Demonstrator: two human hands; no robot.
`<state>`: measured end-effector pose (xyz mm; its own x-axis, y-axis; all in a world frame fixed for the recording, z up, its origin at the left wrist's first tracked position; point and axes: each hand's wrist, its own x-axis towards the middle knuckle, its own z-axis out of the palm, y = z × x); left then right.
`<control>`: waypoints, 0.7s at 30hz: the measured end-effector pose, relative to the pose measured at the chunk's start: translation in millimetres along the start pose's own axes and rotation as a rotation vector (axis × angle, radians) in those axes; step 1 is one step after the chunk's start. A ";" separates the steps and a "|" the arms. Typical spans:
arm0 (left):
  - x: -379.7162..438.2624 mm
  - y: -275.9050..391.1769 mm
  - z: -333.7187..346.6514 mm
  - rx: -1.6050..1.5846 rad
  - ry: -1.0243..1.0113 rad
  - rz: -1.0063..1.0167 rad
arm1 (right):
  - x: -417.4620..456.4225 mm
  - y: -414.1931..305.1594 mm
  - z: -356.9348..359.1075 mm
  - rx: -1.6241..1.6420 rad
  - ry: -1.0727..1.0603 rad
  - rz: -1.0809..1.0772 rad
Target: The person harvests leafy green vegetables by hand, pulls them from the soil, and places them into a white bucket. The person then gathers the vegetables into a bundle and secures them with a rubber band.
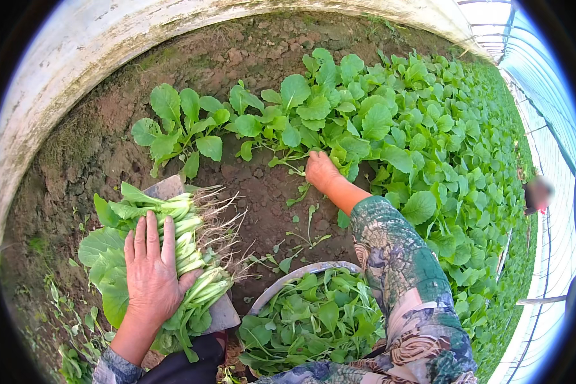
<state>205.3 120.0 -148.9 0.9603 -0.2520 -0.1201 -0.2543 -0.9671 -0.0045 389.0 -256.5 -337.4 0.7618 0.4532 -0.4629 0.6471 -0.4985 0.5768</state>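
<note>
My left hand (154, 273) lies with its fingers spread on a bunch of uprooted leafy greens (187, 245), whose pale stems and thin roots point right. Under the bunch is a flat grey board (222, 314). Out in front, my right hand (322, 170) has its fingers closed at the base of leafy green plants (317, 108) at the bed's edge; the fingertips are partly hidden, so what they grip cannot be told. A round container (288, 278) full of loose green leaves stands below, between my arms.
Dense greens (461, 158) fill the bed to the right. Bare soil (269, 192) with small loose seedlings (310, 235) lies between my hands. A pale plastic sheet wall (77, 53) curves along the left and top. Another person (538, 194) is at the far right, under the arched greenhouse frame.
</note>
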 end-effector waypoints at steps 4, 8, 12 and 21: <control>0.1 2.8 -2.2 0.015 0.003 0.001 | 0.9 -0.5 14.1 0.027 -0.017 0.113; -0.4 1.4 -0.6 0.022 -0.005 -0.002 | 1.6 -1.5 -2.3 -0.063 0.017 -0.027; 0.4 2.0 -1.5 0.007 0.004 0.008 | 0.3 3.7 5.8 0.021 -0.094 0.046; -0.2 2.2 -1.1 0.007 -0.007 0.002 | 7.0 15.8 -8.5 0.242 -0.337 0.218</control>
<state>204.6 118.0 -147.8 0.9590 -0.2536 -0.1267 -0.2570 -0.9663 -0.0113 404.3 -255.0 -325.9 0.8223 0.0734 -0.5643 0.4290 -0.7316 0.5298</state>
